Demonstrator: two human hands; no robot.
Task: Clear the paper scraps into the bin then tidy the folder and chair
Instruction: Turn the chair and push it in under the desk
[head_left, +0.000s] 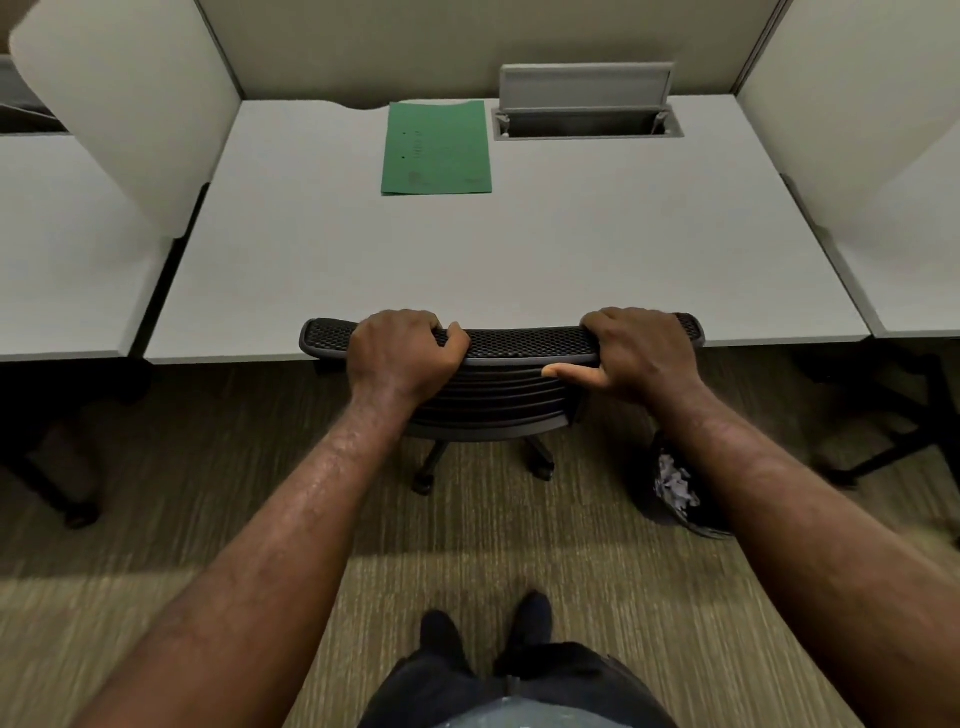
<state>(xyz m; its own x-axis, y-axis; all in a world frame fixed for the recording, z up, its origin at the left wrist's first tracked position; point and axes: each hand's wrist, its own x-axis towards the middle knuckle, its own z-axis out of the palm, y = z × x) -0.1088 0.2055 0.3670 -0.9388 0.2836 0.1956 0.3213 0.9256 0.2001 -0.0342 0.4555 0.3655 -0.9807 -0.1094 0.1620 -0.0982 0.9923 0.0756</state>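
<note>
A black mesh office chair (519, 345) stands pushed in against the front edge of the white desk (467, 260). My left hand (400, 356) grips the top of its backrest on the left, and my right hand (641, 353) grips the top on the right, thumb stretched along the back. A green folder (436, 148) lies flat and closed at the back middle of the desk. On the floor to the right, a dark bin (675, 493) holds white paper scraps (675, 486), partly hidden behind my right forearm.
White partitions enclose the desk at the back and on both sides. A grey cable hatch (587, 111) stands open at the back right of the desk. Neighbouring desks with dark legs flank it. The floor is striped carpet; my feet (488, 634) stand behind the chair.
</note>
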